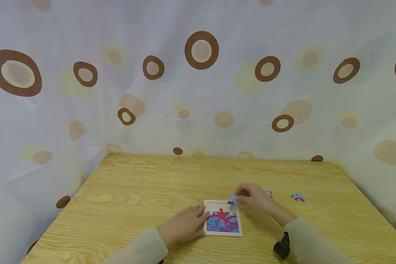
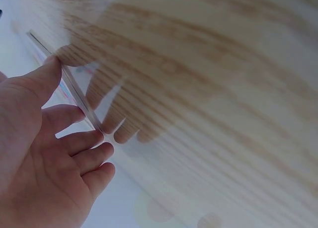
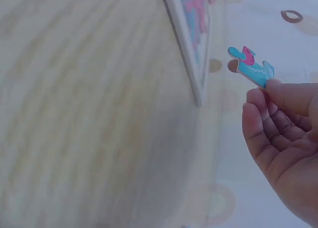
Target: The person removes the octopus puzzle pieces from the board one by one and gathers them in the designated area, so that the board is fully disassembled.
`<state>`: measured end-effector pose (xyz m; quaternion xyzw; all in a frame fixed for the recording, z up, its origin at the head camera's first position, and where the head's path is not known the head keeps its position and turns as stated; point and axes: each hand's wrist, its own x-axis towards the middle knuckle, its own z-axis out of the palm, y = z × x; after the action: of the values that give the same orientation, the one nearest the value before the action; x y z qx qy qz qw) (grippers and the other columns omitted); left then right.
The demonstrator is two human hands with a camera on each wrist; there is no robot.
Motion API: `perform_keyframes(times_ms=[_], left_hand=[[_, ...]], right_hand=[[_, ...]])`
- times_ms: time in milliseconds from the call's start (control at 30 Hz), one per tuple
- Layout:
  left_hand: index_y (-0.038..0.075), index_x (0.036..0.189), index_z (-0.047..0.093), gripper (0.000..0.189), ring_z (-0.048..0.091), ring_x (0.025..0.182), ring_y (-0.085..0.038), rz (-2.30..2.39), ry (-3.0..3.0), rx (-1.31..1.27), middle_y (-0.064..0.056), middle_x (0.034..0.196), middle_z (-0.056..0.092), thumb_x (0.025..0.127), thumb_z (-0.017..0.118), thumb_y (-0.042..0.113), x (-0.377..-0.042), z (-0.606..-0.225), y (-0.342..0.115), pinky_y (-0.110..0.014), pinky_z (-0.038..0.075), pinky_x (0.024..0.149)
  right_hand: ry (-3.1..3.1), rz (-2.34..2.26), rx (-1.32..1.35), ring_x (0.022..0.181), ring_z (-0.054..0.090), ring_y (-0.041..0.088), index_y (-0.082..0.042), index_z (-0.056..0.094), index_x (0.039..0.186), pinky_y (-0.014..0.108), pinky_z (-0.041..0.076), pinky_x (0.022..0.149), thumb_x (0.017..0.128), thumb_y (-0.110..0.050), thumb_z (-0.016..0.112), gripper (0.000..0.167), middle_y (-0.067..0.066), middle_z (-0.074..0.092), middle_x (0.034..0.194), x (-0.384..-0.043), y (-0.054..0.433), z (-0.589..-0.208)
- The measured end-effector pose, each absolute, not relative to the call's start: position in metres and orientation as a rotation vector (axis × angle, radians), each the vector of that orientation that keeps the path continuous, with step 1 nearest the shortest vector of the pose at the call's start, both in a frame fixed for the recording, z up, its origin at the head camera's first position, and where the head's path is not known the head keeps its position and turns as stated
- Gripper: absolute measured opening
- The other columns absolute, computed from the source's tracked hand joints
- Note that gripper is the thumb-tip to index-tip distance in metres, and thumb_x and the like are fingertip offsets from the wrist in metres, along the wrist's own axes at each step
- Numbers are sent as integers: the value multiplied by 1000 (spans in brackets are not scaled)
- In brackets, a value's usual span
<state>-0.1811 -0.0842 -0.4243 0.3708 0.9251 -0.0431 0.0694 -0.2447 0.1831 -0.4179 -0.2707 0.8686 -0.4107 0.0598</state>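
Observation:
On the table lies a pale square puzzle tray [image 1: 224, 234], its lower part filled with joined pieces showing a pink octopus [image 1: 222, 218] on blue and purple. Bare board shows in the upper part. My right hand [image 1: 255, 198] pinches a light-blue and pink puzzle piece [image 3: 256, 73] between thumb and fingertips, above the tray's top right corner. With fingers spread, my left hand [image 1: 184, 224] rests at the tray's left side. In the left wrist view, its thumb and fingertips touch the tray's edge [image 2: 74, 91].
Two loose puzzle pieces lie right of the tray: one [image 1: 298, 197] farther out, another [image 1: 268, 193] partly hidden behind my right hand. A patterned curtain [image 1: 201, 95] encloses the wooden table [image 1: 145, 183] at the back and sides. A dark band [image 1: 282, 246] circles the right wrist.

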Motion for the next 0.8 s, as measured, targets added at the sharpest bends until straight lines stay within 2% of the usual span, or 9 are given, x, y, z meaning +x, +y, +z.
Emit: perform_keyframes(times_ms=[167, 233, 367, 633, 700, 800], left_hand=[[12, 142, 38, 60, 29, 132, -21, -112, 2778, 1108, -7, 144, 34, 93, 47, 46, -180, -424, -85, -33, 24, 107], [12, 142, 38, 60, 28, 132, -21, -107, 2771, 1107, -7, 145, 33, 93, 47, 45, -180, -424, -85, -33, 24, 107], [12, 142, 37, 60, 28, 132, -21, -108, 2767, 1111, -8, 145, 32, 93, 46, 45, -180, -424, -85, -33, 24, 108], [12, 142, 38, 60, 29, 132, -21, -117, 2768, 1122, -8, 145, 33, 93, 46, 46, -179, -421, -85, -34, 25, 107], [12, 142, 38, 60, 29, 132, -21, -116, 2770, 1121, -8, 145, 33, 93, 47, 46, -178, -420, -85, -33, 25, 107], [12, 142, 38, 61, 29, 132, -21, -122, 2776, 1129, -8, 144, 33, 92, 47, 46, -179, -420, -85, -33, 25, 107]], right_hand=[[2639, -1280, -794, 70, 56, 24, -3, 61, 91, 32, 52, 62, 92, -9, 57, 7, 5, 58, 80, -248, 203, -404], [2650, -1272, -775, 64, 53, 22, -4, 61, 91, 31, 49, 55, 93, -11, 56, 9, 8, 57, 78, -248, 213, -399], [2651, -1294, -755, 60, 49, 22, -2, 60, 93, 31, 45, 52, 94, -12, 54, 12, 15, 55, 79, -249, 238, -390], [2840, -1245, -634, 68, 52, 14, 4, 57, 101, 30, 51, 58, 96, -11, 49, 18, 8, 55, 82, -250, 298, -382], [2889, -1215, -603, 71, 53, 14, 6, 56, 103, 31, 51, 63, 97, -11, 48, 19, 8, 55, 83, -251, 313, -382], [2959, -1163, -512, 72, 55, 17, 7, 56, 103, 30, 51, 62, 97, -11, 47, 21, 8, 56, 83, -252, 335, -384]])
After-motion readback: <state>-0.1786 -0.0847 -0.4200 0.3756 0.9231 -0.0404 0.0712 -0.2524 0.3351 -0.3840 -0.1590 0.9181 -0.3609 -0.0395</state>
